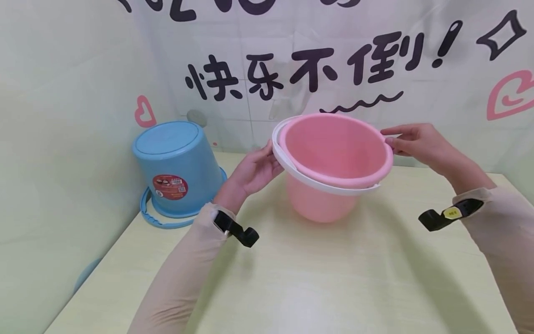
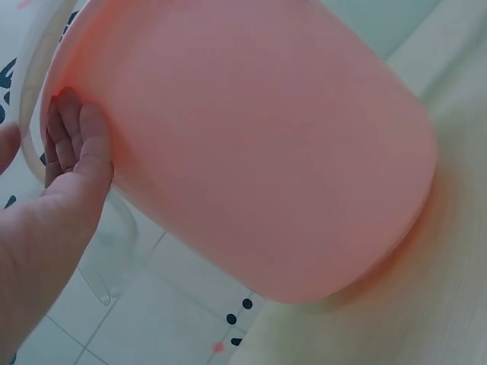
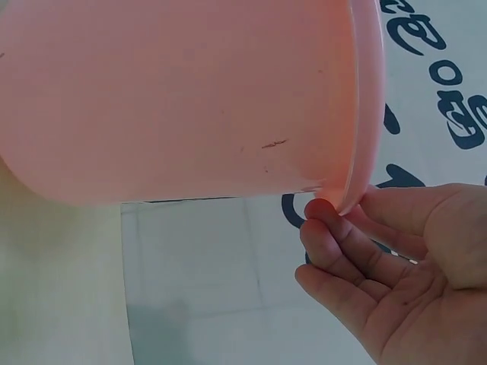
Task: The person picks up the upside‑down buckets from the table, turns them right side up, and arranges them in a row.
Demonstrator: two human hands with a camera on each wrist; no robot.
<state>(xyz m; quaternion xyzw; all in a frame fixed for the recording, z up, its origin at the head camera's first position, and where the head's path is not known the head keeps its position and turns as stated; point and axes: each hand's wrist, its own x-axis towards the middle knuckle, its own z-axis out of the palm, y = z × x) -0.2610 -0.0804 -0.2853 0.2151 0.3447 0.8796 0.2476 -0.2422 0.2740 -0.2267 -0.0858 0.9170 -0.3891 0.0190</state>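
Note:
A pink bucket (image 1: 323, 199) is held upright with its mouth tipped toward me, its base close over the table. Its white handle (image 1: 329, 189) hangs down round the left and front of the rim. My left hand (image 1: 256, 171) grips the rim's left side, fingers tucked beneath it against the wall and thumb up by the handle. On the far side of the bucket, my right hand (image 1: 421, 144) pinches the rim between thumb and fingers. In the right wrist view, those fingertips (image 3: 323, 209) are right at the rim, and small dark scuffs mark the wall.
To the left, a blue bucket (image 1: 179, 157) stands upside down on the pale table (image 1: 292, 287), its blue handle lying beside it and a red label on its side. A white sheet (image 1: 258, 41) with black writing and pink hearts covers the wall behind.

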